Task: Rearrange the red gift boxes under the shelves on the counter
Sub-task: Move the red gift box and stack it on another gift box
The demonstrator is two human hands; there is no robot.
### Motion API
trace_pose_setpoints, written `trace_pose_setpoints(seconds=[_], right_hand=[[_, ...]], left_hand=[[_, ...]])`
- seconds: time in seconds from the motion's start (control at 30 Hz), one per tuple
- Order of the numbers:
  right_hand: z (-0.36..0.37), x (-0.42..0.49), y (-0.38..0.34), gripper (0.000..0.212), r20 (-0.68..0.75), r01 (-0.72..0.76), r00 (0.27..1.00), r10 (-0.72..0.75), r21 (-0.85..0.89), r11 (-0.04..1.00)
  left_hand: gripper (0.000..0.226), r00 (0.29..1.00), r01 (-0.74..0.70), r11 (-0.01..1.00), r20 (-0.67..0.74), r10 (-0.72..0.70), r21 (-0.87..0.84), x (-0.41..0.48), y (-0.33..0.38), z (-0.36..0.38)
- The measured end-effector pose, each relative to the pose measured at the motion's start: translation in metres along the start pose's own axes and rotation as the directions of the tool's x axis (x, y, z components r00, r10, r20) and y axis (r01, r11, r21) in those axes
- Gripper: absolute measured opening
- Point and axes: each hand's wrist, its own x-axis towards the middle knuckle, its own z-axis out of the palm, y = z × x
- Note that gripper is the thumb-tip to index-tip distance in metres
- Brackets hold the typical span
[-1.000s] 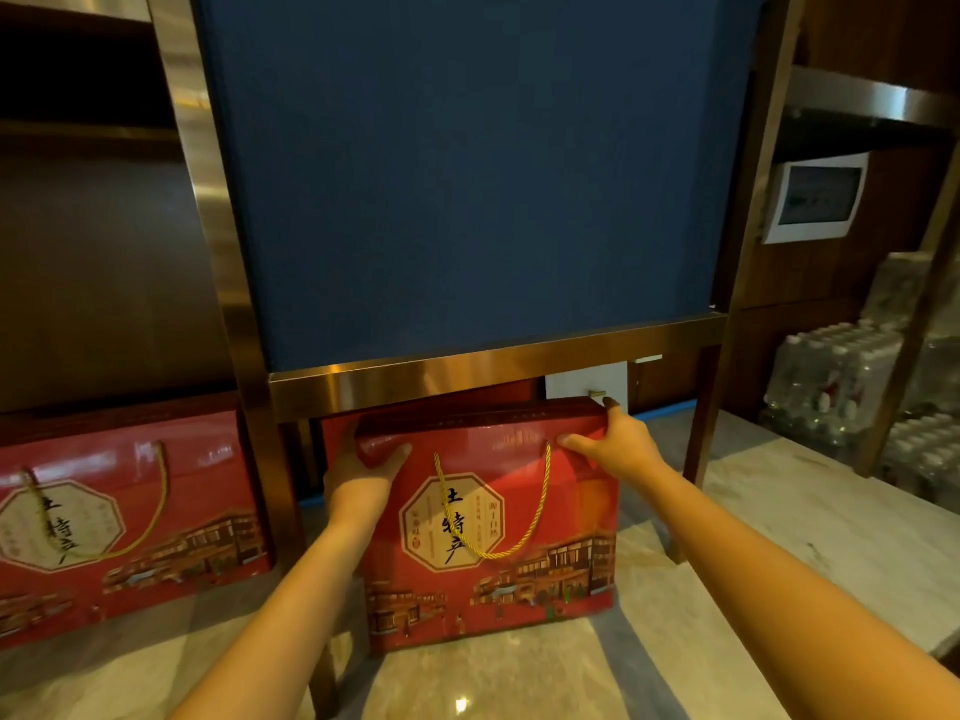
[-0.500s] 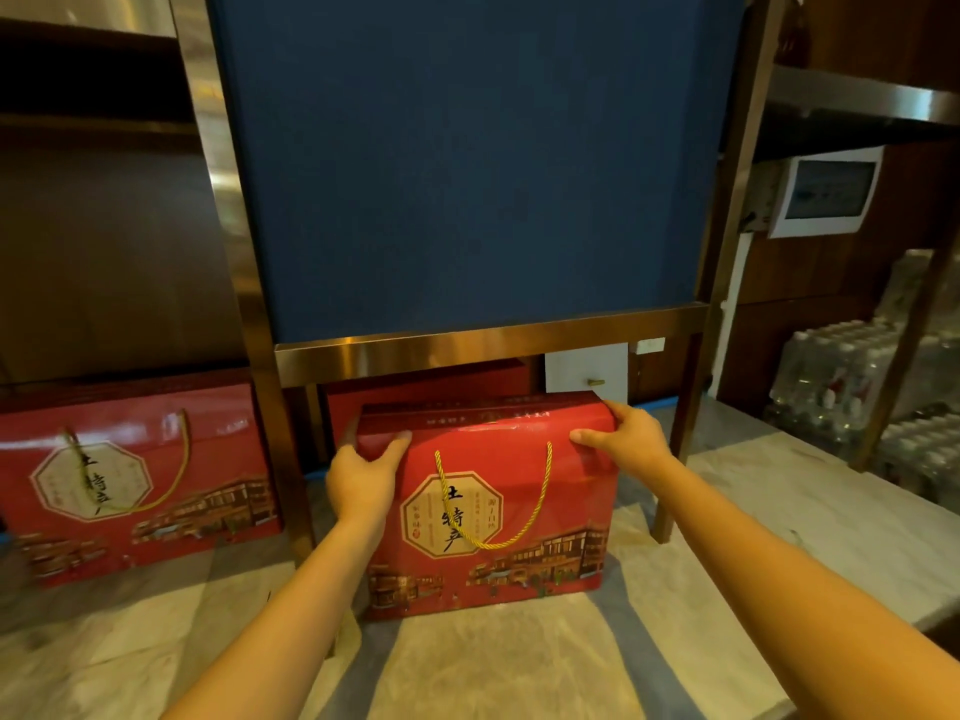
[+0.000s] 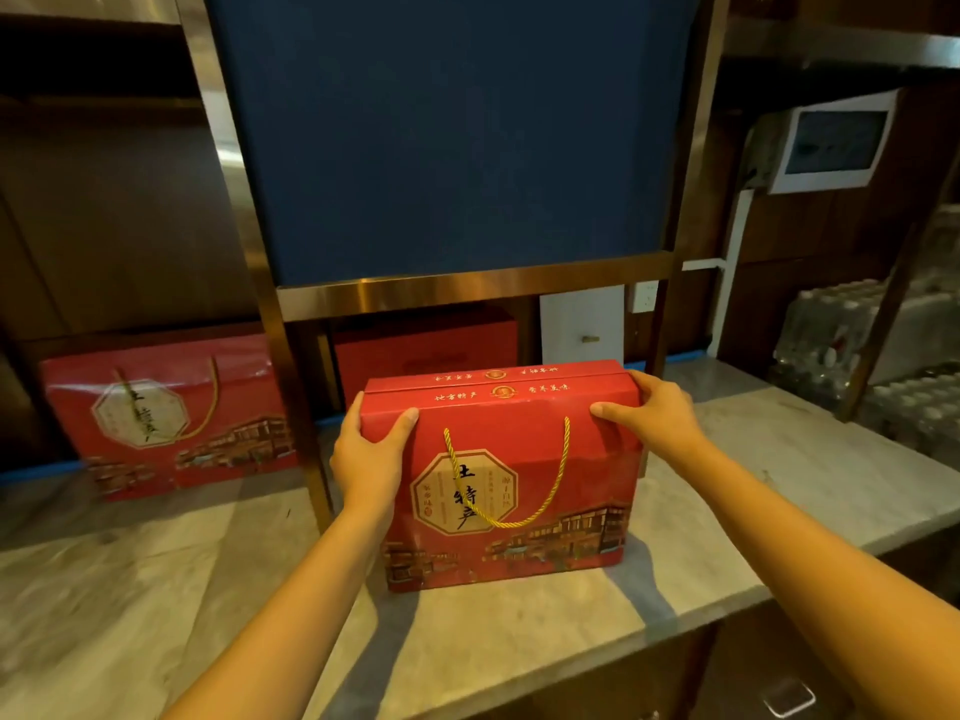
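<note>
Head cam: red gift box (image 3: 498,475) stands upright on the marble counter (image 3: 545,631), out in front of the bronze shelf frame (image 3: 467,291), near the counter's front edge; gold cord handle (image 3: 511,491) hangs down its front face. Left hand (image 3: 371,449) clamps the top-left corner, thumb on the front face, fingers wrapped round the side. Right hand (image 3: 649,418) clamps the top-right corner, thumb on the front, fingers curled over the top edge. Second red box (image 3: 166,418) sits back-left under the left shelf, slightly blurred. Third red box (image 3: 426,350) sits behind the held one, under the frame, mostly hidden. Counter surface is pale veined stone with grey bands, blue strip along the back edge. Dark blue panel (image 3: 457,132) fills the frame above. Dark wood walls, white wall screen (image 3: 831,142) top right, shrink-wrapped bottle packs (image 3: 852,345) far right, white cabinet door (image 3: 582,324) behind the frame
</note>
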Motion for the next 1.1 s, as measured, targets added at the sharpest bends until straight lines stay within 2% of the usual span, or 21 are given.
trace_pose_setpoints(seconds=[0.13, 0.37, 0.5, 0.6, 0.7, 0.87, 1.1], right_hand=[[0.005, -0.026, -0.009, 0.066, 0.055, 0.042, 0.998, -0.04, -0.042, 0.998], [0.044, -0.065, -0.054, 0.057, 0.169, 0.152, 0.974, -0.149, -0.005, 0.988], [0.08, -0.085, -0.08, 0.054, 0.237, 0.205, 0.95, -0.204, 0.018, 0.979], [0.108, -0.101, -0.098, 0.048, 0.291, 0.25, 0.924, -0.247, 0.03, 0.968], [0.135, -0.117, -0.113, 0.045, 0.334, 0.283, 0.899, -0.282, 0.048, 0.958], [0.178, -0.129, -0.138, 0.043, 0.372, 0.33, 0.865, -0.337, 0.083, 0.94], [0.236, -0.128, -0.171, 0.042, 0.365, 0.346, 0.86, -0.357, 0.098, 0.933]], left_hand=[[0.061, 0.997, -0.025, 1.0, -0.067, 0.024, -0.007, -0.021, 0.004, -0.036], [0.062, 0.979, -0.018, 0.999, -0.201, 0.023, 0.029, -0.04, 0.014, -0.129], [0.055, 0.957, -0.057, 0.99, -0.276, 0.092, 0.132, -0.05, 0.021, -0.182], [0.055, 0.937, -0.035, 0.978, -0.333, 0.103, 0.205, -0.051, 0.021, -0.225], [0.049, 0.921, 0.004, 0.986, -0.385, 0.061, 0.168, -0.047, 0.02, -0.263], [0.054, 0.907, 0.018, 0.993, -0.419, 0.032, 0.116, -0.033, 0.021, -0.309], [0.055, 0.914, 0.022, 0.995, -0.406, 0.018, 0.094, 0.012, 0.018, -0.351]])
